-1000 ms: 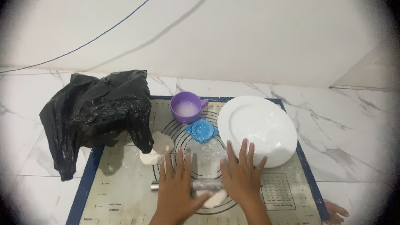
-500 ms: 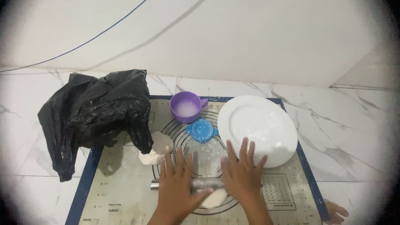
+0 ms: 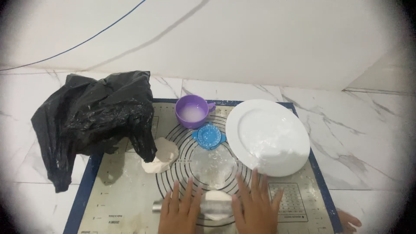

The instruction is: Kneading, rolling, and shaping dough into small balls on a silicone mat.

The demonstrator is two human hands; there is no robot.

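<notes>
Just flat, wide-open left hand [image 3: 180, 211] and right hand [image 3: 255, 208] atop rolling pin [image 3: 216, 206], black bag [image 3: 93, 117] far left.

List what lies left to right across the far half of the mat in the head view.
Black plastic bag → lump of dough → purple cup → blue dumpling mould → white plate. Nearer the camera, both hands press a rolling pin over a dough piece.

Left hand [image 3: 180, 211] bare, no rings; right hand [image 3: 255, 206] likewise (no sleeves visible).
</notes>
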